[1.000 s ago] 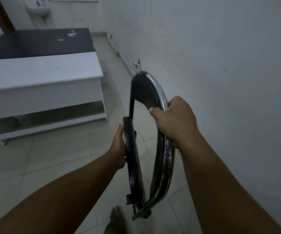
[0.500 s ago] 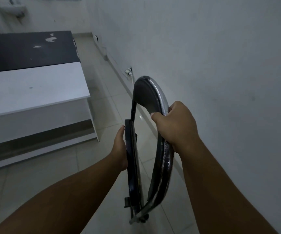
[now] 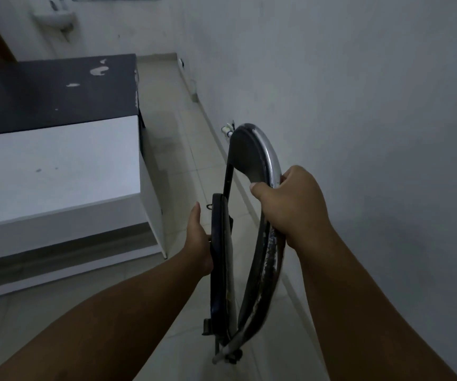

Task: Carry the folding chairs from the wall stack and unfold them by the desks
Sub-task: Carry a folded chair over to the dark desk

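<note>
Where blurred, folding chair feet indistinct.

- One view only, head-worn wide-angle, looking forward and steeply down over both forearms.
- Close range: left hand and right hand sit mid-frame on the folding chair.
- Faces along the white wall on the right; desks on the left, tiled floor between.
- Strong edge distortion; no second view to share the scene.
</note>
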